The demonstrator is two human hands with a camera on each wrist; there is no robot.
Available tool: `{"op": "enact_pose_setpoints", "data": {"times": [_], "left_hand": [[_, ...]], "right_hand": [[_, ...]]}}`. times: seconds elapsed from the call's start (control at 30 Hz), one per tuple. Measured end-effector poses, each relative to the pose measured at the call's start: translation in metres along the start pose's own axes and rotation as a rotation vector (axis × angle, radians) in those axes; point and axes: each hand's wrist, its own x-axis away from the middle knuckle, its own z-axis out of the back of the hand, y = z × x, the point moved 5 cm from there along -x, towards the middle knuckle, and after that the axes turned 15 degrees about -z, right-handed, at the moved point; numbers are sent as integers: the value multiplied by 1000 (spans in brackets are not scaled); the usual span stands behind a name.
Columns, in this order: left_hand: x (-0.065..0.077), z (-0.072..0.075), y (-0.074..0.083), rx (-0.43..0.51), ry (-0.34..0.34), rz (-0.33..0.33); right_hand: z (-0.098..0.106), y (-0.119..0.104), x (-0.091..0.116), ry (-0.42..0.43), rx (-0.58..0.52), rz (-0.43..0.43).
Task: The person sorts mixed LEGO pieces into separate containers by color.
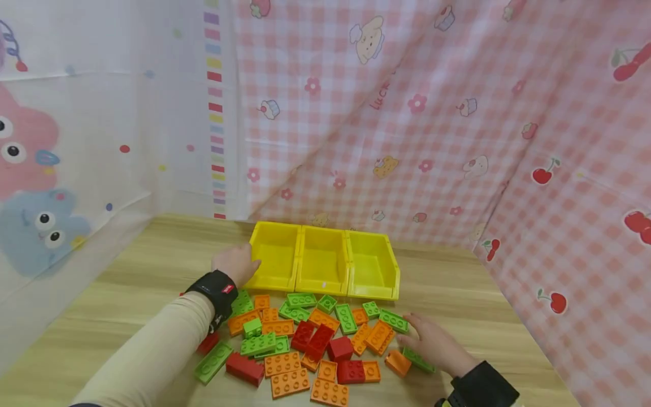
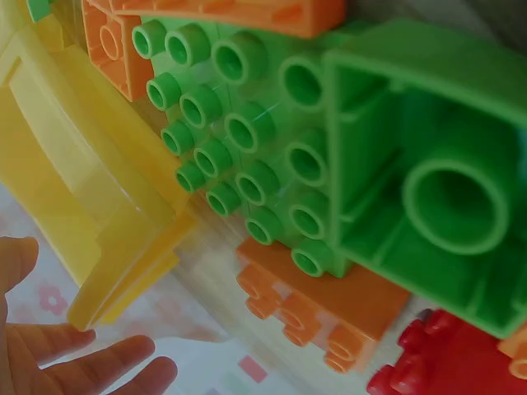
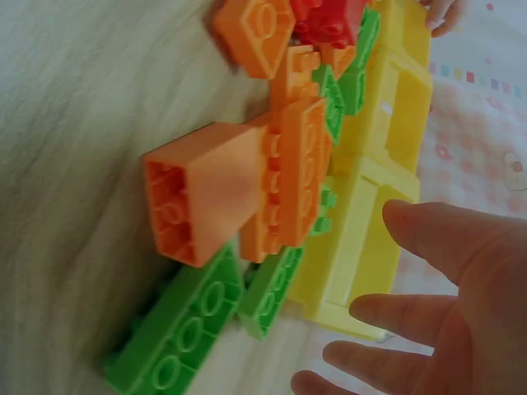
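Observation:
Three yellow bins stand side by side behind a spread of building blocks: the left bin [image 1: 277, 260], the middle bin [image 1: 321, 265] and the right bin [image 1: 372, 268]. My left hand [image 1: 235, 264] is at the outer side of the left bin; in the left wrist view its fingers are spread near the bin's edge, holding nothing. At the right end of the blocks, my right hand [image 1: 436, 342] reaches in with extended fingers and an empty palm. Nearest it lie a green block [image 1: 394, 320], another green block [image 1: 419, 359] and an orange block [image 1: 398, 363].
Green, orange and red blocks lie in front of the bins, among them a red block [image 1: 244, 369] and a large green studded block [image 2: 247, 123]. Wood-grain tabletop [image 1: 437, 271] shows around them. A pink checked cloth [image 1: 325, 124] hangs behind the bins.

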Motion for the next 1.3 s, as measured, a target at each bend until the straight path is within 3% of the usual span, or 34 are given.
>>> {"op": "enact_pose_setpoints", "data": {"times": [0.3,0.57,0.77,0.93,1.03,1.23,1.3], "left_hand": [[-15,-14,-3,22,2,9],[-22,-28,-16,66,-52,26],[-23,-31,-18,83,-50,31],[-27,-29,-13,81,-73,10],[-28,-23,-14,47,-88,11],[-25,-17,-6,-90,-104,33],[-24,-18,-3,-89,-111,43]], "right_hand": [[-15,16,-4,-6,-7,6],[-20,13,-11,4,27,19],[-25,-6,-16,82,65,143],[-32,-17,-19,81,107,284],[-35,-24,-24,67,131,317],[-42,-27,-27,2,108,267],[-42,-26,-27,-3,108,275]]}}
